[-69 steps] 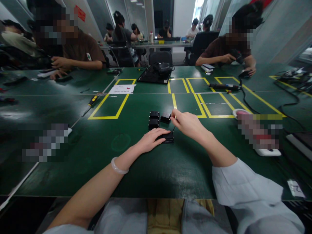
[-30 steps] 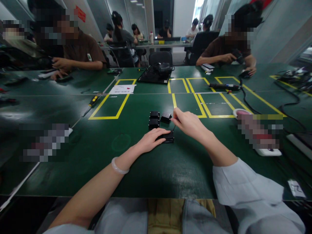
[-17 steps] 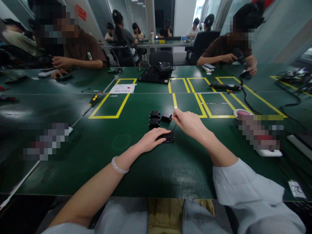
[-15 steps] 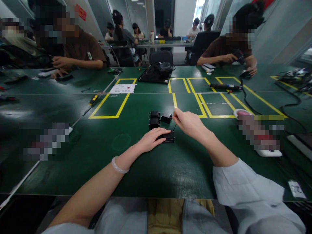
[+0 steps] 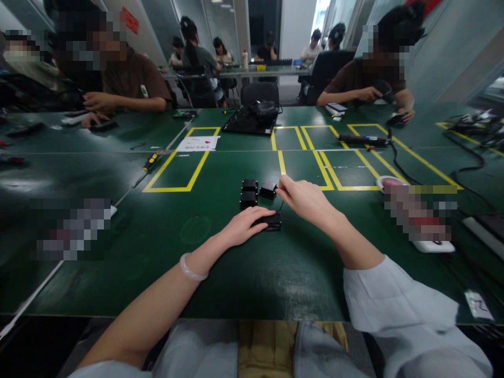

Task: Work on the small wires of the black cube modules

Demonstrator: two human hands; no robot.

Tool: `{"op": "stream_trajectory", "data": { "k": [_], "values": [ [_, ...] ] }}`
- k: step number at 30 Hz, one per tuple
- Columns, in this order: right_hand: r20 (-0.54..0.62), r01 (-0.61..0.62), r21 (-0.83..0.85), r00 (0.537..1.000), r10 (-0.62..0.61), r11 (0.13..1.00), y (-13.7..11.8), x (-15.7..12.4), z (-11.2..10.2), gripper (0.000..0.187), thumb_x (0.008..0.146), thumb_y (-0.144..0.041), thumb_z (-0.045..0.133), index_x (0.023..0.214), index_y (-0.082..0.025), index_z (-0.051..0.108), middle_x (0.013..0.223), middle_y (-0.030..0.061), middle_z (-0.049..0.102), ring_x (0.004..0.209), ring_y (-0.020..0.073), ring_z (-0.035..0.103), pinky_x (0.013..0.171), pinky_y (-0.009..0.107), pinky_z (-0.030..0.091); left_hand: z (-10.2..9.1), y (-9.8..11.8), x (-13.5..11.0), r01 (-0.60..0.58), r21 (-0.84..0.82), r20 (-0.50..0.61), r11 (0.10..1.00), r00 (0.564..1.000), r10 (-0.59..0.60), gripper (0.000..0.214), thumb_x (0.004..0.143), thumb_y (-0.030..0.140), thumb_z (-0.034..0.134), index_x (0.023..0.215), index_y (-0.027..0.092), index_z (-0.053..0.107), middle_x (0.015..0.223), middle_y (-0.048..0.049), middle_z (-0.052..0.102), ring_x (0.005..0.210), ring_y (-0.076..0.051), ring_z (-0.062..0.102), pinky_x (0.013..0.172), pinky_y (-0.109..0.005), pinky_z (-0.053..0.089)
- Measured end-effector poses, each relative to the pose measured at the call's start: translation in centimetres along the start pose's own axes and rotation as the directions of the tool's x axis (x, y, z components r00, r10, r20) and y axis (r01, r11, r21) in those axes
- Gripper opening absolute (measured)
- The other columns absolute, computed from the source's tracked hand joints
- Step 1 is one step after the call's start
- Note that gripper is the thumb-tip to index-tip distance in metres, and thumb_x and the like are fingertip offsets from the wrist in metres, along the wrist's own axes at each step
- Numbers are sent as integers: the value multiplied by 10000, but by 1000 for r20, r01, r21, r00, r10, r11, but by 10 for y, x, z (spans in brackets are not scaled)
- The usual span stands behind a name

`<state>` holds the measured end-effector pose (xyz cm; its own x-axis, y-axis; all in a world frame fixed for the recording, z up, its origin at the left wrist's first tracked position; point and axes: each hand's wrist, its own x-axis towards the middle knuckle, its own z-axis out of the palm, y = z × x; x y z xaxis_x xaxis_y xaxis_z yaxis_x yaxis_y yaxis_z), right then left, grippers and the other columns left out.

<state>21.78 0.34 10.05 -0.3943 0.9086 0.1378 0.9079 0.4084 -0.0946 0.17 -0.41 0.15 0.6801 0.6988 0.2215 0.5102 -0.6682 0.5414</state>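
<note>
My left hand [image 5: 252, 220] lies over a flat black block [image 5: 274, 224] on the table, its fingers and thumb holding it down. Above the block's right end, my right hand [image 5: 302, 197] is closed in a pinch on a thin dark-shafted tool [image 5: 281, 207]. The shaft slants down to the block's right end; the tool's upper part is hidden in my fingers. Just beyond my hands, two black blocks [image 5: 249, 198] stand one behind the other. Another small black block [image 5: 268, 190] sits to their right, slightly turned.
The green table [image 5: 236, 283] carries yellow tape rectangles. A yellow-black screwdriver [image 5: 150, 163] and a white paper [image 5: 198, 143] lie at left. Blurred-out devices [image 5: 413, 215] flank both sides. Across the table are a black panel [image 5: 246, 123], a black rod-shaped tool [image 5: 364, 140] with a cable, and people working.
Hardly anything differs: both hands keep their places on the black block and the thin tool. The whole view has shifted very slightly.
</note>
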Motion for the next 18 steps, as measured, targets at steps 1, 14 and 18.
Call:
{"op": "stream_trajectory", "data": {
  "k": [1, 14, 18],
  "values": [
    [2, -4, -3, 1000, 4, 1000, 0, 0, 0, 271, 981, -377, 325, 1064, -209, 521, 858, 57, 692, 719, 186, 610, 533, 274, 212, 0, 0, 0, -2, -2, 3, 1000, 1000, 2, 384, 998, 323, 456, 1380, 288, 478, 1334, -37, 561, 1244, -207, 501, 1078, -374, 391],
    [3, -11, -14, 1000, 11, 1000, -3, -3, -4, 281, 972, -301, 289, 1113, -203, 511, 852, 69, 698, 693, 179, 600, 554, 276, 216, -1, 3, 0, 6, -7, 6, 1000, 1000, -6, 382, 998, 322, 458, 1378, 281, 479, 1338, -44, 559, 1252, -211, 499, 1089, -385, 381],
    [-7, 16, 6, 1000, -16, 1000, -1, -3, -3, 278, 975, -350, 314, 1080, -209, 530, 854, 61, 698, 702, 178, 598, 552, 274, 223, -2, 3, 0, 12, -7, 9, 1000, 1000, -12, 381, 1000, 323, 455, 1379, 284, 477, 1343, -42, 553, 1251, -211, 496, 1086, -388, 385]
  ]
}}
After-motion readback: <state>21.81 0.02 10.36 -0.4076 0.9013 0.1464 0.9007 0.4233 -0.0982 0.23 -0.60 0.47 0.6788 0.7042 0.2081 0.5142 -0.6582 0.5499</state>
